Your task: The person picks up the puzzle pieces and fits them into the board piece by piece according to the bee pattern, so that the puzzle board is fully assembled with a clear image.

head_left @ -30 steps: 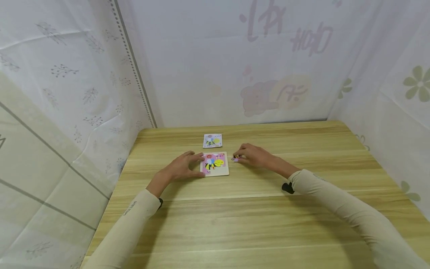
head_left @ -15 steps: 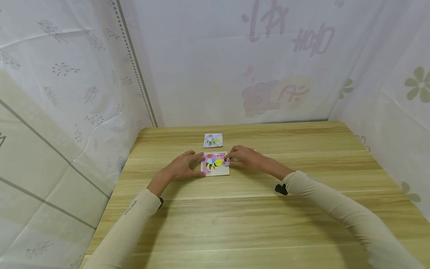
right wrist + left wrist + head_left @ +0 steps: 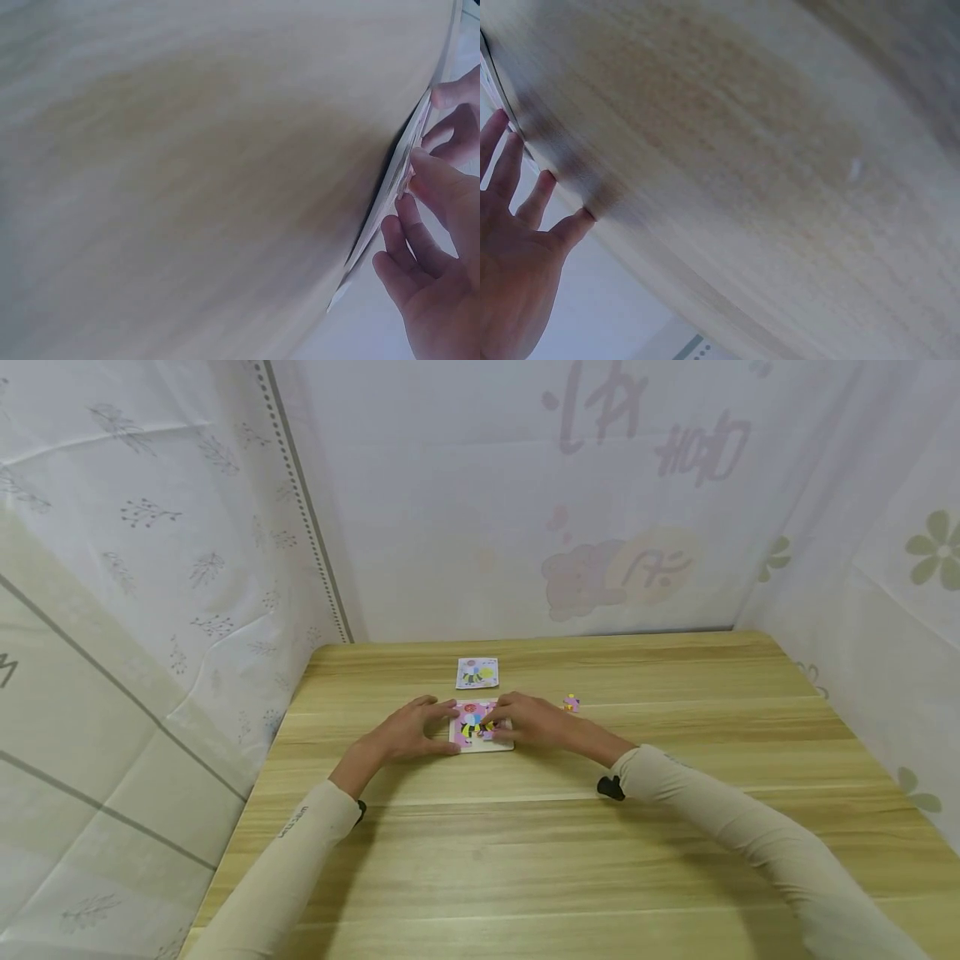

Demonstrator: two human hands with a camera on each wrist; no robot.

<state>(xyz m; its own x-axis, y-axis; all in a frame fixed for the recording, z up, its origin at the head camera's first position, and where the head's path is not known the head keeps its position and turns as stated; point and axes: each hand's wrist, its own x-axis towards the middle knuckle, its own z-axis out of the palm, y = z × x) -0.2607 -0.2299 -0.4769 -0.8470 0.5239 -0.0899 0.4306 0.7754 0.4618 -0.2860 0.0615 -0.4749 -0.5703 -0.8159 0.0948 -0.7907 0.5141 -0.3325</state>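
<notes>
A square jigsaw puzzle board [image 3: 504,747] with a partly filled bee picture lies on the table. My left hand [image 3: 403,731] rests at the board's left side, thumb near the lower corner and fingers near the upper one. In the left wrist view the left hand's fingers [image 3: 508,161] look spread and fairly straight at the board's edge. My right hand [image 3: 534,720] is over the board's right half, pinching a small puzzle piece [image 3: 489,735] with pink and dark parts. Fingers cover much of that piece. The right wrist view has the right hand [image 3: 439,255] at the board's edge.
A printed bee picture card [image 3: 477,673] lies just behind the board. Another puzzle piece [image 3: 572,702], pink and yellow, is on the wooden table [image 3: 480,860] behind the right wrist. Patterned cloth [image 3: 450,527] hangs behind the table and at both sides.
My right hand has moved left with the puzzle piece, from beside the board to over it. The pink and yellow piece has come into sight. My left hand stays in place.
</notes>
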